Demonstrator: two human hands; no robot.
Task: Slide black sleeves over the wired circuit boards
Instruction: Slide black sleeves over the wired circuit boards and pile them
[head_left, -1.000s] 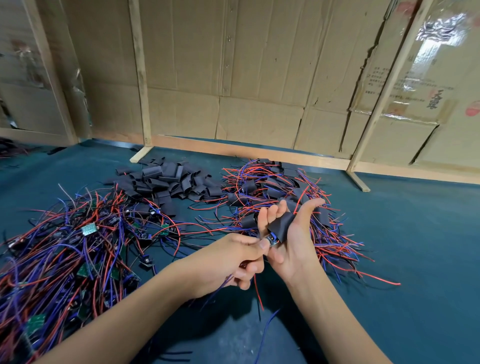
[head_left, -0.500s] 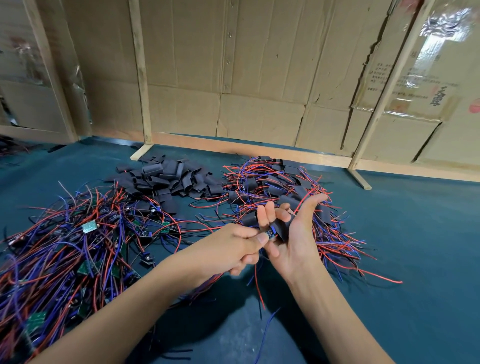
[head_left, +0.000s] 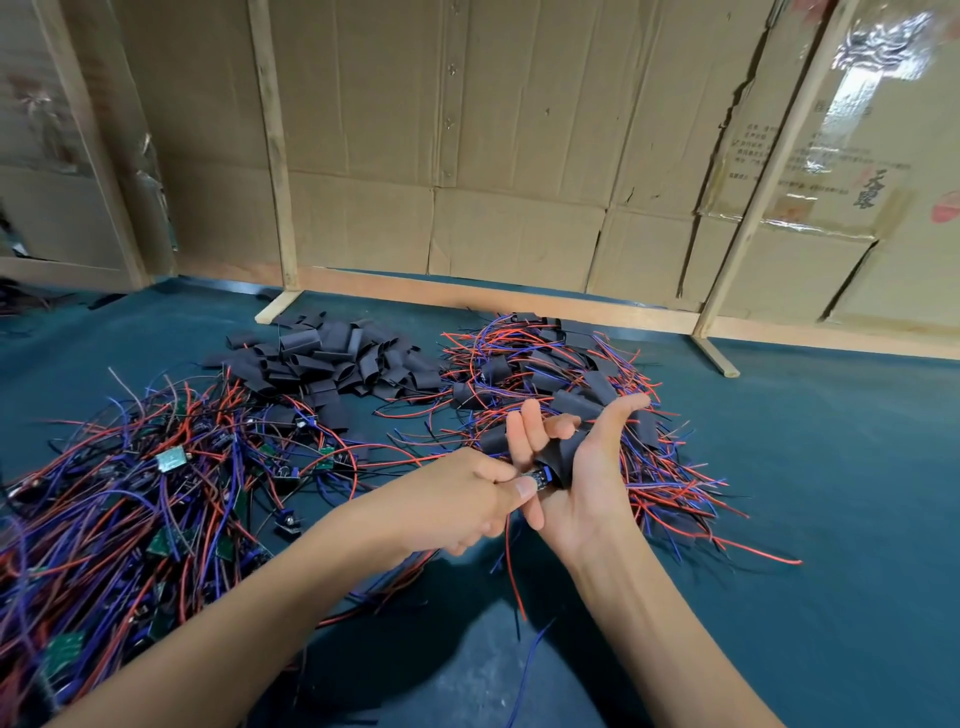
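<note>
My right hand (head_left: 587, 467) holds a black sleeve (head_left: 563, 454) between its fingers and palm, above the green table. My left hand (head_left: 457, 499) pinches a small wired circuit board (head_left: 540, 475) at the sleeve's lower mouth; only the board's end shows. Its red and blue wires (head_left: 511, 566) hang down below both hands. A heap of bare wired boards (head_left: 130, 499) lies to the left. Loose black sleeves (head_left: 332, 358) are piled at the back centre. Sleeved boards with wires (head_left: 550, 374) lie in a pile behind my right hand.
The table has a dark green mat (head_left: 831, 493). A cardboard wall with wooden battens (head_left: 467, 156) stands along the far edge. A wooden foot (head_left: 717, 358) juts onto the mat at back right, another foot (head_left: 278, 306) at back left.
The board has gone further into the sleeve, so less of it shows. Both hands have stayed at nearly the same spot above the table.
</note>
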